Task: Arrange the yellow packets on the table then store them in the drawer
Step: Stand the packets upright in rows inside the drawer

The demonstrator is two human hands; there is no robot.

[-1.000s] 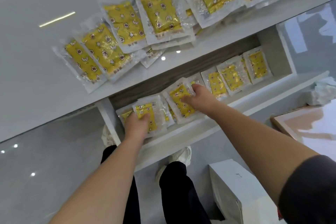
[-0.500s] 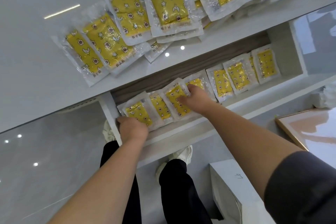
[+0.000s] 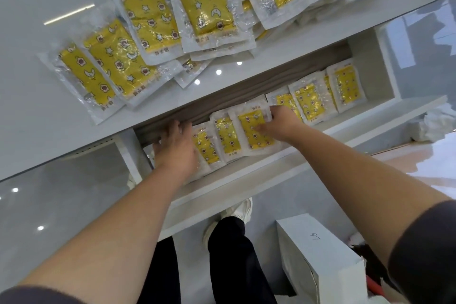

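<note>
reaching the left hand [image 3: 176, 148] deeper toward the back left corner of the drawer [image 3: 271, 168], fingers now stretching out flat after curling round the end packet [image 3: 206, 147] a second ago and bunching at the near edge after that. shifting the right hand [image 3: 278, 123] rightward along the middle packet [image 3: 251, 128], now pinching its right edge, and closing that packet up against its left neighbours in an overlapping row.
</note>
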